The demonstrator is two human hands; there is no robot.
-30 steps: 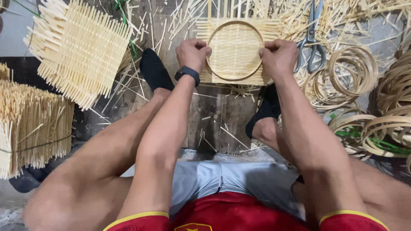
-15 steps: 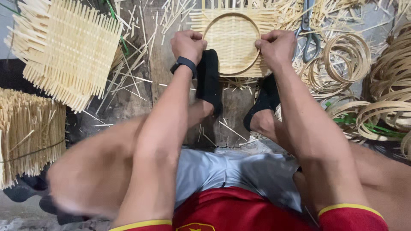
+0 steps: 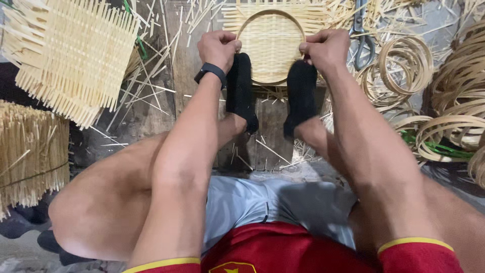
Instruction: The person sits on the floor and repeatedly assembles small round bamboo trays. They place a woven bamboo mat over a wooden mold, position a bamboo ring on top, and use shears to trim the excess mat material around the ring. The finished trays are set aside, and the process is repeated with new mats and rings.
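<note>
Both grips closed tight on the bamboo ring (image 3: pixel 271 46), top centre of frame: left hand (image 3: pixel 218 49) pinches its left edge, right hand (image 3: pixel 327 48) its right. Ring lies on a woven mat (image 3: pixel 273 23). Black-socked feet (image 3: pixel 241 91) press just below. Scissors (image 3: pixel 362 35) upper right; loose hoops (image 3: pixel 404 63) further right.

A seated worker wears a red shirt (image 3: pixel 283 250) with yellow-trimmed sleeves (image 3: pixel 415 243), grey shorts (image 3: pixel 262 202), black socks (image 3: pixel 241 88) (both feet) and a black wristband (image 3: pixel 211 71).
</note>
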